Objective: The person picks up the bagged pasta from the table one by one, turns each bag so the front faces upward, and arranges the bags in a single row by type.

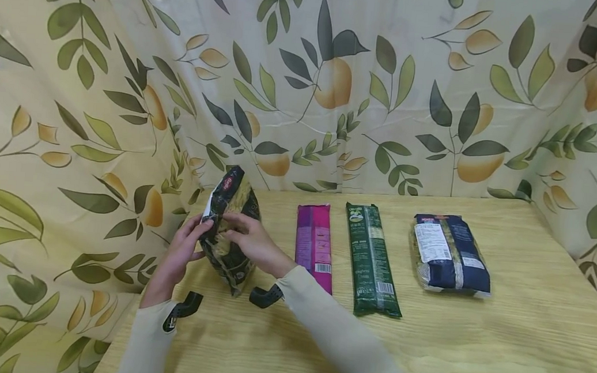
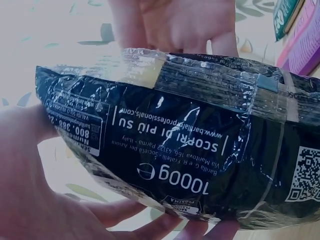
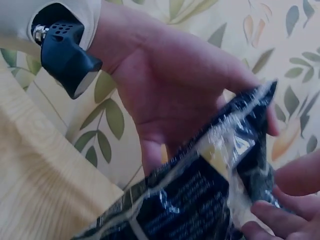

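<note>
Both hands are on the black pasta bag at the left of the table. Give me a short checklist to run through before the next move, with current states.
1. Left hand holds the black bag: ok, fingers curl under it.
2. Right hand grips the bag: ok, fingers lie over its front.
3. Bag is sealed: cannot tell; no opening visible.
4. Bag is off the table: cannot tell; its lower end sits close to the surface.
5. Pink packet, green packet and blue bag lie flat, apart from the hands: ok.

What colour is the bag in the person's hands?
Black with white print; the bag shows best in the left wrist view.
</note>
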{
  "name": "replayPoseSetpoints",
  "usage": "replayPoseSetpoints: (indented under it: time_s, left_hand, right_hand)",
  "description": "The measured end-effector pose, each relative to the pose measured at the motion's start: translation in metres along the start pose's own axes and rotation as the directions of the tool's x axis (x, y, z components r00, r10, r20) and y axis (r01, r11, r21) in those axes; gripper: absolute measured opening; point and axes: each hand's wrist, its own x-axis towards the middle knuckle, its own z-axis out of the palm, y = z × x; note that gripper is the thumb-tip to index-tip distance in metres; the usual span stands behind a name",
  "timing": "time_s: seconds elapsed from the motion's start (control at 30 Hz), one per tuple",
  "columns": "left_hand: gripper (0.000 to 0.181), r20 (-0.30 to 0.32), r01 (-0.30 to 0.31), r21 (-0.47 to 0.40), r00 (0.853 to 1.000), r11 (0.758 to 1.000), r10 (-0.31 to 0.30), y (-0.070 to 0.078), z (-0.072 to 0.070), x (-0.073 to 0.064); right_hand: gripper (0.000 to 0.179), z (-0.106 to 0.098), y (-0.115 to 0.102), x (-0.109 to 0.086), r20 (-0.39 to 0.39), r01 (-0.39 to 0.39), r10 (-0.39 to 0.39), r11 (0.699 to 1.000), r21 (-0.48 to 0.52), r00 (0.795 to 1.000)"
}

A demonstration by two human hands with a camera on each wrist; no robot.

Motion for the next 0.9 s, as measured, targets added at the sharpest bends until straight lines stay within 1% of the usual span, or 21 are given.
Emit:
replayPoseSetpoints:
  time_s: [0.07,0.13,0.2,0.3,0.43,0.57,0.67,0.8,0.9]
  left_hand:
    - [0.072,-0.006,0.007,-0.011,1.000,1.000,-0.007,-0.001,0.000,0.001]
    - [0.071,-0.010,0.012,-0.019,1.000,1.000,-0.012,-0.002,0.000,0.001]
    - [0.071,-0.007,0.014,-0.029,1.000,0.999,-0.015,-0.003,-0.001,0.001]
    - [0.072,-0.004,0.021,-0.033,1.000,0.999,-0.022,-0.003,-0.003,0.001]
    - [0.072,-0.008,0.023,-0.030,1.000,0.999,-0.023,-0.003,-0.002,0.001]
    - [0.069,-0.008,0.017,-0.033,1.000,0.999,-0.017,-0.002,-0.001,0.002]
    - [0.069,-0.009,0.017,-0.040,1.000,0.999,-0.017,-0.002,-0.001,0.002]
    - [0.068,-0.012,0.017,-0.043,1.000,0.999,-0.018,-0.002,-0.001,0.000]
    - [0.068,-0.010,0.013,-0.032,1.000,0.999,-0.013,-0.002,-0.001,0.000]
  right_hand:
    - [0.043,-0.005,0.004,0.000,-0.038,0.006,-0.003,0.998,0.068,0.999]
    - [0.042,-0.010,0.007,-0.001,-0.076,0.003,0.009,0.988,0.152,0.997]
    - [0.040,-0.015,0.010,-0.001,-0.115,-0.004,0.031,0.974,0.228,0.993]
    - [0.040,-0.023,0.016,-0.001,-0.164,-0.034,0.093,0.943,0.331,0.982]
    - [0.039,-0.032,0.027,0.000,-0.229,-0.059,0.171,0.902,0.427,0.958]
    - [0.043,-0.037,0.043,0.001,-0.268,-0.099,0.245,0.882,0.461,0.932]
    - [0.049,-0.039,0.054,0.000,-0.253,-0.159,0.301,0.873,0.461,0.920]
    - [0.056,-0.036,0.068,-0.001,-0.182,-0.234,0.355,0.847,0.477,0.917]
    - [0.062,-0.031,0.077,-0.001,-0.123,-0.261,0.368,0.822,0.506,0.922]
